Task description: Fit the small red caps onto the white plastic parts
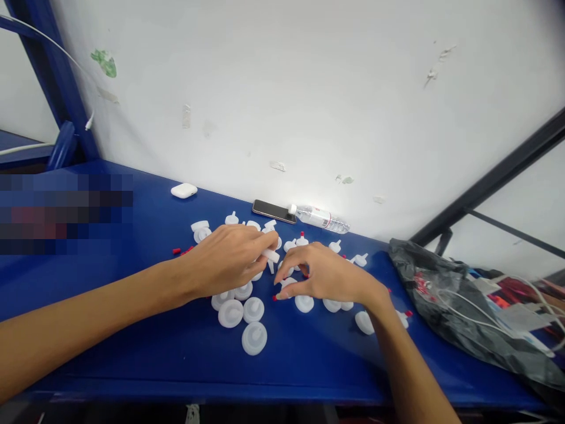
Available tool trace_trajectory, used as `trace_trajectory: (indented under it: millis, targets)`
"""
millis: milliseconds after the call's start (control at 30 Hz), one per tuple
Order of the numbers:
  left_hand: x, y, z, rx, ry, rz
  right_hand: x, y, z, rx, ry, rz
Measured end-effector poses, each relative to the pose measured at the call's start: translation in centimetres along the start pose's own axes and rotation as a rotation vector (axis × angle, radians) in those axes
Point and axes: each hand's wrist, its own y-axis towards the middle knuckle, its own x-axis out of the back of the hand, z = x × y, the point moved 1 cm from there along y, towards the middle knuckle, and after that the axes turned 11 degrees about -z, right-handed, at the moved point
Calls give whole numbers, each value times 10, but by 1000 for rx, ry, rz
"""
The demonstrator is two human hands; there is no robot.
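My left hand (241, 256) is closed on a white plastic cap (270, 255), held between thumb and fingers above the blue table. Facing it, my right hand (315, 274) has thumb and fingers apart, over a white cap (289, 284) with a small red tip (275, 298) near the thumb. Round white caps with nozzles, such as one at the front (254, 338), lie below and beside my left hand. More caps, some with red tips (302, 234), lie around my right hand. Small red pieces (177, 251) are partly hidden behind my left wrist.
Along the wall on the blue table (145, 353) lie a white case (184, 190), a phone (273, 212) and a clear bottle (320, 218). A dark plastic bag (445, 318) with red items and a white cable is at the right. Blue metal posts stand at the left.
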Motion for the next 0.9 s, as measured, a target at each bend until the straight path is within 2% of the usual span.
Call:
trace_trajectory:
  millis: [167,333,467,667,733,900]
  targets:
    - [-2,-2,3,-34,22,-31,-12,3,-3,43,-71,75]
    - [-3,-3,3,-63,18,-31,-14,4,-6,101,-63,45]
    - [-2,0,3,-52,38,-33,-6,4,-4,58,-23,-83]
    - [0,0,4,-102,39,-95,4,8,-8,-39,185,-451]
    - [1,0,4,-133,15,-126,5,9,-8,-56,240,-492]
    - [2,0,3,-176,2,-192,8,8,-3,-92,320,-503]
